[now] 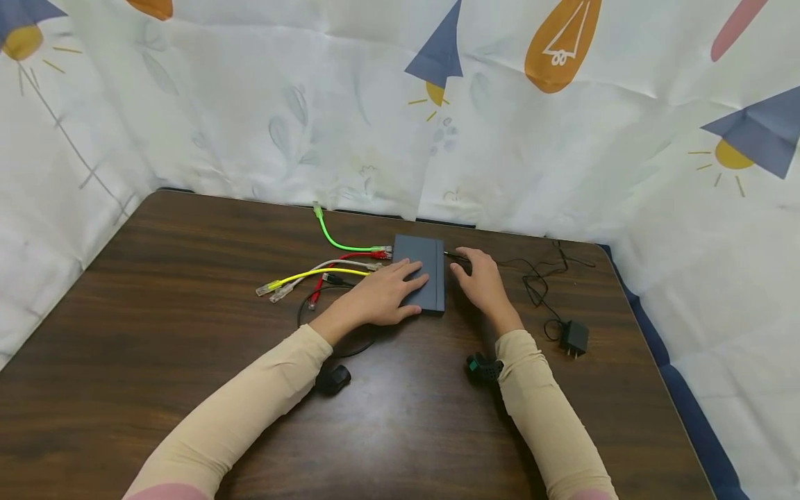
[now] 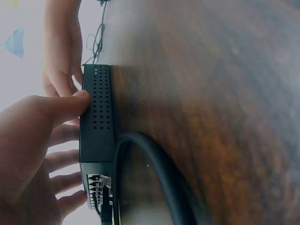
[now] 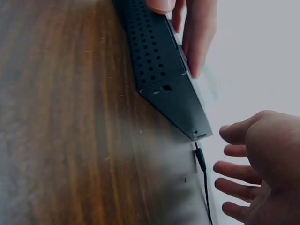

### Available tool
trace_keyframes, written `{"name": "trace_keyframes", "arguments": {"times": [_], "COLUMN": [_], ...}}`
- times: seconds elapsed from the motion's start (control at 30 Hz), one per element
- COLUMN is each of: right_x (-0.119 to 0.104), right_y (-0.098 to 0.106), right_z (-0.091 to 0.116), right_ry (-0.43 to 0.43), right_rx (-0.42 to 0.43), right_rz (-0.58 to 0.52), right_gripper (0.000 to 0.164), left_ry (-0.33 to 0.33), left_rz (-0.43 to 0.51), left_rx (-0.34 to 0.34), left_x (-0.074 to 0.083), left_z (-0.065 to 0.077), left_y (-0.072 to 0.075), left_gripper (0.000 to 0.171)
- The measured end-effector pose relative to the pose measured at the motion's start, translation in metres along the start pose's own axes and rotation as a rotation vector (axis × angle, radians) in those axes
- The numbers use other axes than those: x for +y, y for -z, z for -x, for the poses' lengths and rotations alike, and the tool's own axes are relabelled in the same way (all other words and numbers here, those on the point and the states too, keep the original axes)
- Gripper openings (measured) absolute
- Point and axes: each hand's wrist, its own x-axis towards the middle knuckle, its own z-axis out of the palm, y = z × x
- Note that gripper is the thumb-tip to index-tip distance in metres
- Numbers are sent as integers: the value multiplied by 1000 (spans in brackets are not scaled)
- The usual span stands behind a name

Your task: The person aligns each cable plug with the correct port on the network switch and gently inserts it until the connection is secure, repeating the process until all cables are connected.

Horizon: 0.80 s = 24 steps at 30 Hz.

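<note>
A flat dark grey network switch [image 1: 435, 278] lies on the table. My left hand [image 1: 394, 292] rests on its top with the fingers spread, and the thumb touches the vented side edge in the left wrist view. Network cables, one green [image 1: 340, 243], one yellow [image 1: 312, 276], one red and one white, run to the switch's left side. My right hand [image 1: 484, 281] is off the right side, fingers relaxed and holding nothing. Close by it, a black barrel plug [image 3: 200, 159] on a thin cord points at the switch's far corner, tip right at the casing.
The thin cord leads to a black power adapter [image 1: 573, 338] on the right of the table. A black cable [image 1: 300, 312] loops under my left forearm. White patterned cloth [image 1: 350, 125] hangs behind the brown wooden table [image 1: 156, 312].
</note>
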Motion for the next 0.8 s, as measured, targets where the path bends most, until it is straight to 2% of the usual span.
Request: {"name": "trace_keyframes", "arguments": {"times": [0.37, 0.8], "right_x": [2, -2], "right_y": [1, 3], "right_z": [-11, -21], "right_ry": [-10, -56], "right_rx": [23, 38], "right_rz": [-38, -61], "right_gripper": [40, 32], "left_ry": [25, 90], "left_rz": [41, 93], "left_rx": [-25, -63], "left_x": [2, 1], "left_z": [-2, -7], "left_y": [3, 5], "left_gripper": [64, 67]}}
